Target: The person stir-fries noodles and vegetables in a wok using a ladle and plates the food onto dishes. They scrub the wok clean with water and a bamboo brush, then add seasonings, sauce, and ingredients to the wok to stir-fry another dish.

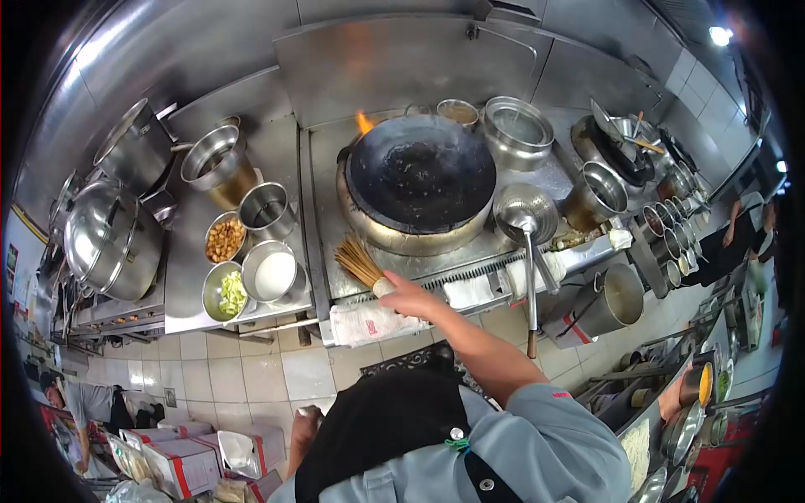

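My right hand [407,298] is closed round the handle of a bamboo brush [359,261], its bristles pointing up and left over the stove's front edge. Just beyond it stands a large dark wok [422,174], lightly steaming, with a flame at its back left. Low in the view, beside the apron, is my left hand [307,419]; its fingers look curled, and what they may hold is too small to make out. A perforated strainer [526,214] and a long-handled ladle rest right of the wok.
Left counter: bowls of browned cubes [225,241] and green pieces [226,292], a pot of white contents [275,277], and steel pots. A folded towel [369,324] lies on the front rail. A lidless pot [517,134] stands behind right. Other people are at both sides.
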Demonstrator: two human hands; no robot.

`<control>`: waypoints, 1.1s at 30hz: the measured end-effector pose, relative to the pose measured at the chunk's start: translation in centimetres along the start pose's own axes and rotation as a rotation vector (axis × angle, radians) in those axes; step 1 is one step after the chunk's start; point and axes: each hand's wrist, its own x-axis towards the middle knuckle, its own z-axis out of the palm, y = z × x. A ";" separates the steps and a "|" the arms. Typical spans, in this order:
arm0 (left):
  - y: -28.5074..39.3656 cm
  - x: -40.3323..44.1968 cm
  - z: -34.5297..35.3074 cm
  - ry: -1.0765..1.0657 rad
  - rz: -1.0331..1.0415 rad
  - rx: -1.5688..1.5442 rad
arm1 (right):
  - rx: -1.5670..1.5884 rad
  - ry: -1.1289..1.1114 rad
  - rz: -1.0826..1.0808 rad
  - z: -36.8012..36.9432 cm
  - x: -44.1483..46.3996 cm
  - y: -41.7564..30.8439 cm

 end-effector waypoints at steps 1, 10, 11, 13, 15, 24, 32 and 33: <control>-2.4 -0.7 1.2 0.031 0.049 -0.085 | 0.329 -0.090 0.018 -2.0 -2.1 -2.0; 4.7 -4.3 0.7 0.288 -0.445 -0.385 | -0.944 0.359 -0.262 -23.1 -5.7 -12.9; 4.2 -4.3 0.8 0.265 -0.420 -0.406 | -0.930 0.236 -0.002 -24.4 -2.2 -14.0; 2.1 -2.6 3.8 0.451 -0.552 -0.563 | -0.924 0.144 0.145 -26.5 6.5 -13.5; 3.4 -1.3 5.7 0.485 -0.615 -0.543 | -0.753 0.467 -0.151 -26.3 16.9 -8.0; 19.6 0.1 1.7 0.204 -0.275 -0.376 | -1.051 0.321 0.092 -29.6 0.6 -4.0; 12.2 4.7 3.0 0.402 -0.380 -0.914 | -0.816 0.484 -0.176 -23.5 12.6 -4.2; 10.5 3.9 2.3 0.359 -0.415 -1.018 | -0.836 0.393 -0.193 -24.3 10.1 -2.9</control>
